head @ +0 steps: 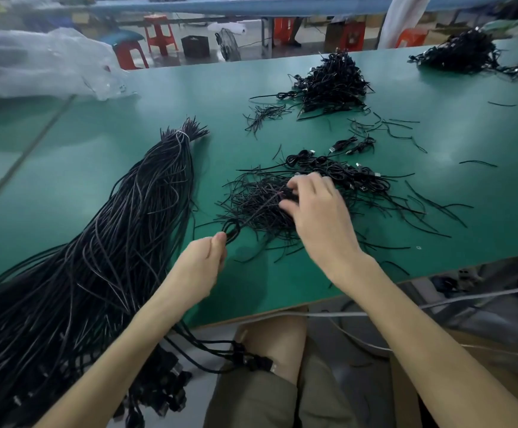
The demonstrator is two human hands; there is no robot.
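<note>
- The left hand pinches a small coiled black cable near the front of the green tabletop.
- The right hand pinches strands in the loose pile of thin black wire ties, just right of the coil.
- A long bundle of black cables lies at the left.

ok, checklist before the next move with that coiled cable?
1. Left hand grips the coiled cable: ok.
2. Coil holds its loop shape: ok.
3. Right hand is at the tie pile: ok.
4. One single tie pinched: cannot tell, the fingers hide it.
5. Bare table between the hands to work over: ok.
6. Coil's loose end free of the long cable bundle: cannot tell.
</note>
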